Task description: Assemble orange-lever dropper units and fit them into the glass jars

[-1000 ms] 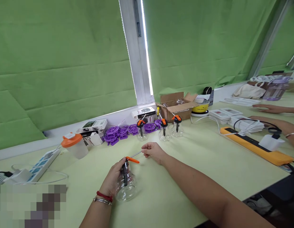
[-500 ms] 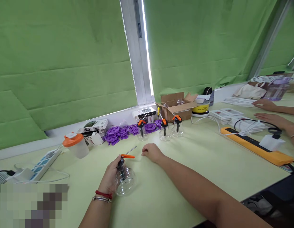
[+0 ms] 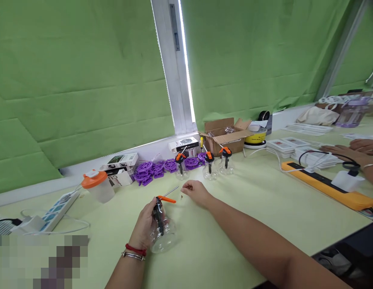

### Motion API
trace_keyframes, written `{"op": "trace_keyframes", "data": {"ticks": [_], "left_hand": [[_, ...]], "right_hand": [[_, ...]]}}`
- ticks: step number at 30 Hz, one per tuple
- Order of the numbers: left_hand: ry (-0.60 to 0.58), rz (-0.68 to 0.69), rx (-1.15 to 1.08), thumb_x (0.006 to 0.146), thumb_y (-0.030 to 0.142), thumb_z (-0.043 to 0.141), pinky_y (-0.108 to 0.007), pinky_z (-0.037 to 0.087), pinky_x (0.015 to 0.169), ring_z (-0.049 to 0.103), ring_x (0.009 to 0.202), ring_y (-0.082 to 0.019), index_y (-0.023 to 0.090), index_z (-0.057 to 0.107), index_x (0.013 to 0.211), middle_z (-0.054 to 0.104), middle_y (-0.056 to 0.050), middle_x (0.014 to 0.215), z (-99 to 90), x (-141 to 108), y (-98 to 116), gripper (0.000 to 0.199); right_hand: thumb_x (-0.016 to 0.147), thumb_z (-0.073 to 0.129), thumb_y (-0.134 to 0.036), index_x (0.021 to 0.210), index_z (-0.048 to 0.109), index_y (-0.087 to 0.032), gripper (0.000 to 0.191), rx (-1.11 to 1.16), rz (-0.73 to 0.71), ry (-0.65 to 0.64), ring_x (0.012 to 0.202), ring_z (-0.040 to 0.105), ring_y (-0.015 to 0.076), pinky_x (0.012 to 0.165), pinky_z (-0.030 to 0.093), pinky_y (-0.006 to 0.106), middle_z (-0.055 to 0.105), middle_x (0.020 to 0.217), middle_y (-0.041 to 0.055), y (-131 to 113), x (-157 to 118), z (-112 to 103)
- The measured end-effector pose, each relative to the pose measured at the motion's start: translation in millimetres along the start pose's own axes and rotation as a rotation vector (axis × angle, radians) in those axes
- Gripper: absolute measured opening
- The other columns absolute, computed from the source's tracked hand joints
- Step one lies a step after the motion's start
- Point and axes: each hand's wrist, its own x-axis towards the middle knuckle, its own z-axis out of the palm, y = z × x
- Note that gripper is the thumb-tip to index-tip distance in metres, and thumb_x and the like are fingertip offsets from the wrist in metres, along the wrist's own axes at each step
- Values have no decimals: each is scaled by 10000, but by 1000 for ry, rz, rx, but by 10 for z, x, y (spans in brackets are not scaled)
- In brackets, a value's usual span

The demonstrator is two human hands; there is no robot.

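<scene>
My left hand (image 3: 146,222) is wrapped around a clear bottle (image 3: 166,241) with a black top, an orange lever and a thin metal spout. The bottle tilts, its spout pointing up and right toward my right hand (image 3: 196,192). That hand's fingertips are pinched together just beyond the spout's tip; whatever they hold, if anything, cannot be made out. A tiny brownish speck (image 3: 182,196) shows just below those fingertips. Three similar bottles (image 3: 210,171) stand upright farther back.
Purple plastic pieces (image 3: 143,171) lie behind, beside printed boxes (image 3: 184,143) and an open cardboard box (image 3: 228,139). An orange-lidded cup (image 3: 98,186) and a power strip (image 3: 58,210) are left. At right are a yellow-orange strip (image 3: 327,186), stacked cards and another person's hands (image 3: 344,151).
The brownish speck now shows below my right fingertips. The bottle in my left hand has shifted slightly right in view. The other person's hands have moved at the right.
</scene>
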Motion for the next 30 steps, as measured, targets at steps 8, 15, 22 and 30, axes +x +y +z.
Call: {"op": "trace_keyframes", "data": {"ticks": [8,15,22,30], "left_hand": [[-118,380,-83,749,442,660,-270,501,617,665,782,-202,159,579,868,665,-45,797,51,-61,-105,318],[-108,459,257,761,398,644,-200,417,503,548,576,-107,169,555,749,579,18,643,-51,-79,-68,245],[69,419,520,790,614,483,-186,257,356,342,377,-72,208,408,636,374,82,481,41,-143,0,440],[186,344,327,795,616,453,-182,231,337,315,374,-67,211,399,605,363,72,476,35,-128,-6,451]], "right_hand": [[665,688,-596,1060,523,-188,592,697,146,-541,737,584,140,577,466,253,584,933,49,-418,-770,-174],[620,749,-495,979,448,-214,546,942,354,-442,559,522,90,535,483,264,525,736,-35,-489,-849,-34],[666,691,-539,1120,442,-205,615,537,96,-303,694,543,143,570,498,300,516,927,40,-422,-824,-91],[646,727,-541,1306,374,-240,807,37,-553,-116,1289,313,311,1049,295,499,361,1356,153,-424,-777,-188]]}}
